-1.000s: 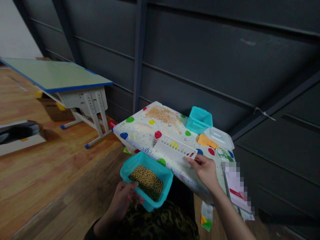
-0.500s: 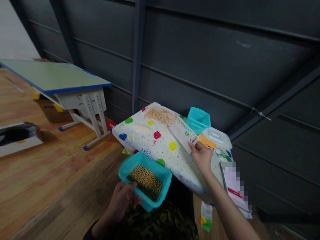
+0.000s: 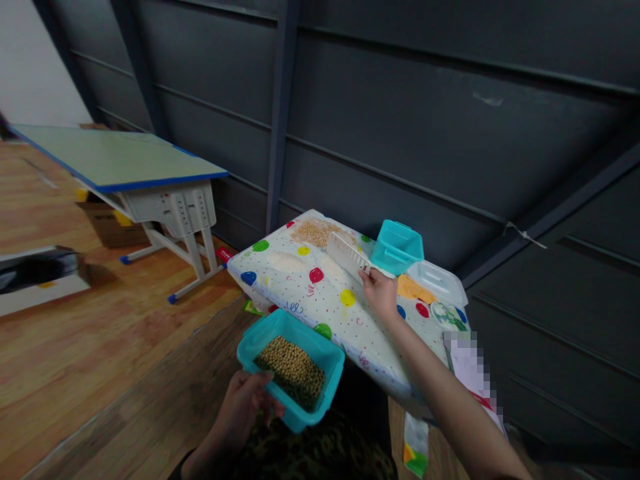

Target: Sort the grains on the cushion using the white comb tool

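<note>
My left hand (image 3: 250, 400) grips the near left rim of a turquoise plastic bin (image 3: 327, 353), fingers beneath it and thumb on the edge. Inside lie yellowish soybeans (image 3: 287, 360) and, toward the near side, green beans (image 3: 305, 393). My right hand (image 3: 377, 290) is closed on the near end of a white slotted plastic basket (image 3: 345, 257), tipped on its side over the table. The basket's far end meets a spread of pale yellow grains (image 3: 315, 232). Patches of whitish powder or fine grain (image 3: 285, 262) lie left of the basket.
The small table (image 3: 310, 313) has a balloon-print cover. At its back right stand an empty turquoise bin (image 3: 397, 243), a clear lid (image 3: 437, 280), an orange cloth (image 3: 414, 289) and a clipboard (image 3: 465, 360). A green-topped desk (image 3: 140, 157) is at left; a dark wall (image 3: 400, 120) rises behind.
My right hand has moved left and away from me with the basket, which has turned more onto its side and shifted into the grains. My left hand keeps the bin in place.
</note>
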{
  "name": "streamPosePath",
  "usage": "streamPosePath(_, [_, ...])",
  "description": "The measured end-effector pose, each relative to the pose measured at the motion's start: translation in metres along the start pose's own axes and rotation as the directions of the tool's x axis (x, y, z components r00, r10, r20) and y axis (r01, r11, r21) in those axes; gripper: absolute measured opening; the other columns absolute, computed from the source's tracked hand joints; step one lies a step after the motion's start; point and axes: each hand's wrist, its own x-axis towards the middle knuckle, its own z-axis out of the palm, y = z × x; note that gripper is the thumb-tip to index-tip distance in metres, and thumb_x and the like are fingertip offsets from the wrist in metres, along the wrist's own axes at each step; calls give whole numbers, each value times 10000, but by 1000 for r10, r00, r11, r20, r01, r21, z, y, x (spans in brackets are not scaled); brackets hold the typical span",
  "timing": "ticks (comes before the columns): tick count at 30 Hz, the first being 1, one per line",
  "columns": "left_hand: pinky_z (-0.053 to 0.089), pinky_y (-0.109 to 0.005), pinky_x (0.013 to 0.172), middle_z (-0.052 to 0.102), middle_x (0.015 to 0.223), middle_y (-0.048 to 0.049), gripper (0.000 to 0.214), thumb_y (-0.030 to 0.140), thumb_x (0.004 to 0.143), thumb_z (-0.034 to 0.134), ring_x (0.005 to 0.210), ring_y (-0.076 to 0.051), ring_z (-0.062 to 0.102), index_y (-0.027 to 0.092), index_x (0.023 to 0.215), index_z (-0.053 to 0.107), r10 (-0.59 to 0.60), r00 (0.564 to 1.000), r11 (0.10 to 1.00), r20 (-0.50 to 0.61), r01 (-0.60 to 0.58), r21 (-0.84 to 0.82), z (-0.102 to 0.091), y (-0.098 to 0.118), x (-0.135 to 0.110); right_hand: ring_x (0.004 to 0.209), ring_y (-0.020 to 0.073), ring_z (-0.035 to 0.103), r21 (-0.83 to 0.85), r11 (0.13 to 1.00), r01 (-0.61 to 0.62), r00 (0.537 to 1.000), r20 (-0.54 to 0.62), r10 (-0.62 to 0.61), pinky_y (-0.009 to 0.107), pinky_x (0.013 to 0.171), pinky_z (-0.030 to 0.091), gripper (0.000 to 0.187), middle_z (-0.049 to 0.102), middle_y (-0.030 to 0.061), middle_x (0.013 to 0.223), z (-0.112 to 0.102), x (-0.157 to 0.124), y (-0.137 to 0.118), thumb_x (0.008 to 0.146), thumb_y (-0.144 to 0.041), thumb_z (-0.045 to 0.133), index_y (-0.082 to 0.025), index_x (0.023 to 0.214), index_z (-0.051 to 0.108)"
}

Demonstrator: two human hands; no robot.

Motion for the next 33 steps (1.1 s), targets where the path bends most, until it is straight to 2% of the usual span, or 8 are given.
streamPosePath(5, [441, -266, 396, 655, 399, -63, 487, 507, 764, 792, 364, -167, 579, 245, 379, 647, 8, 999, 1000, 35, -8, -13, -4, 0, -1, 550, 189, 499, -28, 1000, -11, 1000, 9, 11, 326, 634, 311, 341, 613, 29, 579, -1, 0, 5, 958, -319, 634, -244, 631, 578])
streamPosePath(15, [395, -269, 351, 624, 364, -70, 501, 578, 740, 781, 291, -129, 451, 239, 382, 694, 4, 1000, 1000, 26, -5, 15, -6, -9, 3, 543, 179, 457, 42, 999, -23, 997, 76, 19, 318, 625, 319, 323, 550, 6, 549, -5, -1, 4, 926, -283, 631, -256, 620, 528])
streamPosePath(18, [419, -265, 366, 650, 391, -68, 481, 555, 753, 790, 317, -131, 479, 236, 405, 696, 5, 1000, 1000, 14, -5, 3, -6, -7, 1, 548, 183, 472, 21, 1000, -19, 997, 76, 18, 315, 621, 322, 322, 559, 7, 554, -5, -2, 0, 924, -273, 635, -256, 621, 528])
streamPosePath(22, [394, -264, 343, 614, 356, -56, 518, 566, 688, 813, 313, -151, 512, 265, 339, 578, -4, 1000, 1000, 1, 5, -26, -5, -9, 4, 565, 194, 526, -13, 1000, -8, 995, 104, 10, 310, 619, 340, 335, 602, 22, 578, -4, -5, -8, 933, -272, 635, -258, 616, 527])
streamPosePath(27, [388, -261, 343, 601, 342, -53, 485, 563, 687, 796, 298, -137, 471, 251, 358, 622, -3, 1000, 1000, 4, 3, -6, -2, -9, 5, 606, 208, 608, -20, 1000, 22, 988, 154, -19, 298, 625, 368, 316, 675, 45, 627, 0, -9, -24, 956, -267, 616, -256, 646, 553])
streamPosePath(32, [395, -268, 356, 615, 351, -52, 517, 537, 688, 810, 314, -163, 530, 275, 341, 531, 1, 1000, 1000, -7, -2, -12, 4, 4, -5, 578, 198, 613, -46, 995, 84, 983, 167, -75, 292, 606, 356, 282, 704, 47, 637, 10, -12, -47, 973, -240, 609, -244, 691, 625])
streamPosePath(33, [409, -265, 372, 639, 372, -54, 501, 521, 711, 813, 333, -168, 558, 268, 362, 558, 4, 1000, 1000, 2, -4, -8, 6, 8, -8, 579, 198, 616, -47, 994, 99, 982, 166, -90, 291, 606, 357, 273, 710, 47, 640, 13, -12, -52, 975, -236, 606, -242, 705, 644])
